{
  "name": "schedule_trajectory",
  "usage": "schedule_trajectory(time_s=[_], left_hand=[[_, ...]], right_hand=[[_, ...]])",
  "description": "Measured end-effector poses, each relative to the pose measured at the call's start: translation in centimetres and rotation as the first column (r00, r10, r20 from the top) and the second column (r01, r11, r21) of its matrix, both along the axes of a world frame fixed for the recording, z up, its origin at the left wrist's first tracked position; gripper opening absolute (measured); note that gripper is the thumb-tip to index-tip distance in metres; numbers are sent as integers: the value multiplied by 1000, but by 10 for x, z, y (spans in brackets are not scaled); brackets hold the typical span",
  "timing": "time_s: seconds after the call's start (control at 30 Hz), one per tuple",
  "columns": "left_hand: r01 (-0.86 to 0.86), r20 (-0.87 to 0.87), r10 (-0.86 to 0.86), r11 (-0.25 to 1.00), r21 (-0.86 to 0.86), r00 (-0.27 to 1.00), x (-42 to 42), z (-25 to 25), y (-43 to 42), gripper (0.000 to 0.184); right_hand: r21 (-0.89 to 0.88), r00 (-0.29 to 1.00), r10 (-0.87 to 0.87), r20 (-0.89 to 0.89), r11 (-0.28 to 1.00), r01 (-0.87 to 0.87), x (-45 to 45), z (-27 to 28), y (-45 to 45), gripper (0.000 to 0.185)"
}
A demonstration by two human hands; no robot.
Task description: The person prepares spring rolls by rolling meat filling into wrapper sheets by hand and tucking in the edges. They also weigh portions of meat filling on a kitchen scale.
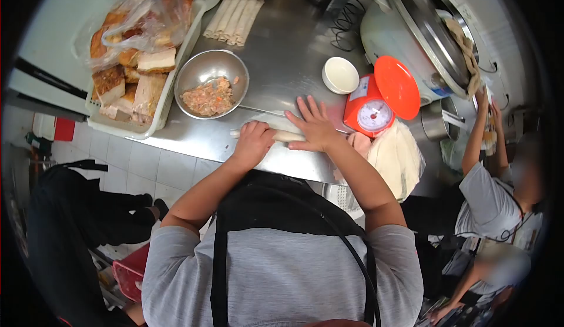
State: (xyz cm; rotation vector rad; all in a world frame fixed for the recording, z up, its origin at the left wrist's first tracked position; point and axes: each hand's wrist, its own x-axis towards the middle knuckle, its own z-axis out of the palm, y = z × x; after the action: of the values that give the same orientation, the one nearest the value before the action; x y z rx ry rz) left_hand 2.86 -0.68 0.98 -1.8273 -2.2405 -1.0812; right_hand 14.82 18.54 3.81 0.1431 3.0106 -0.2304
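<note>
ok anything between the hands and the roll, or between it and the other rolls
Nothing at the hands: both touch the roll. Toward the other rolls, a thin strip lies across the way; the bowl sits just left.

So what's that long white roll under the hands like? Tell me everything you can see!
The roll is thin, pale cream and tube-shaped, and looks soft, like dough. It lies flat near the front edge of the shiny metal table. The left hand curls over it, one end poking out beyond; the spread right hand hides its other end. Its inside can't be seen.
</note>
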Motion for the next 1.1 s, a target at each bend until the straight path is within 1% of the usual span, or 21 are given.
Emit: schedule_trajectory(time_s=[0.07, 0.17, 0.2, 0.3, 0.33, 0.4, 0.5, 0.53, 0.6, 0.63, 0.7, 0.73, 0.8, 0.9, 0.93, 1.03, 1.1], left_hand=[[24, 3, -24, 1000, -5, 1000, -3, -2, -1, 34], [37, -5, -37, 999, -4, 999, -6, -2, 1, 32], [37, -11, -37, 999, -6, 999, -7, -2, 1, 31], [61, 24, -61, 998, 7, 998, -15, -3, 6, 32], [69, 55, -68, 997, -14, 996, -18, -2, 8, 31], [87, 113, -80, 995, -57, 990, -25, 0, 9, 28], [131, 12, -130, 989, -68, 991, -32, 1, 13, 19], [110, 5, -110, 991, -82, 994, -33, 2, 15, 17], [69, -12, -71, 992, -109, 997, -36, 4, 19, 13], [75, 6, -75, 989, -124, 997, -38, 5, 21, 12], [87, 37, -82, 985, -152, 996, -42, 6, 25, 11], [88, 24, -86, 982, -169, 996, -44, 7, 26, 12], [94, 0, -96, 974, -204, 995, -45, 10, 27, 15], [17, -138, -22, 999, -37, 990, -33, 12, 31, 16], [44, -144, -49, 998, -35, 988, -30, 11, 31, 17], [105, -141, -109, 994, -30, 984, -27, 4, 33, 20], [115, -118, -117, 993, -20, 986, -32, 0, 38, 19]], right_hand=[[5, 999, -39, 1, 999, 39, 26, 0, 2, 92], [53, 991, -116, 68, 992, 113, 57, 14, -2, 96], [125, 988, -99, -123, 986, 114, 59, 19, -10, 84], [-163, 960, -182, -211, 975, 149, 42, 13, -31, 60], [-103, 908, -160, -386, 986, 130, 35, 12, -41, 38], [-162, 917, -201, -344, 975, 154, 30, -3, -39, 31], [-254, 919, -246, -308, 952, 169, 24, -17, -27, 23], [-286, 918, -259, -299, 942, 173, 23, -17, -24, 20], [-182, 922, -265, -282, 958, 219, 18, -11, -22, 19], [-129, 924, -267, -274, 962, 240, 15, -6, -22, 18], [-170, 895, -282, -346, 957, 236, 10, -2, -31, 15], [-190, 878, -291, -381, 954, 233, 7, -2, -33, 14], [-240, 892, -291, -346, 947, 216, 6, -10, -30, 14], [-306, 915, -311, -256, 924, 228, 4, -16, -21, 15], [-328, 921, -321, -220, 914, 240, 2, -17, -19, 16], [-276, 912, -364, -188, 911, 307, -2, -14, -19, 18], [-178, 865, -348, -361, 936, 302, -2, -6, -30, 19]])
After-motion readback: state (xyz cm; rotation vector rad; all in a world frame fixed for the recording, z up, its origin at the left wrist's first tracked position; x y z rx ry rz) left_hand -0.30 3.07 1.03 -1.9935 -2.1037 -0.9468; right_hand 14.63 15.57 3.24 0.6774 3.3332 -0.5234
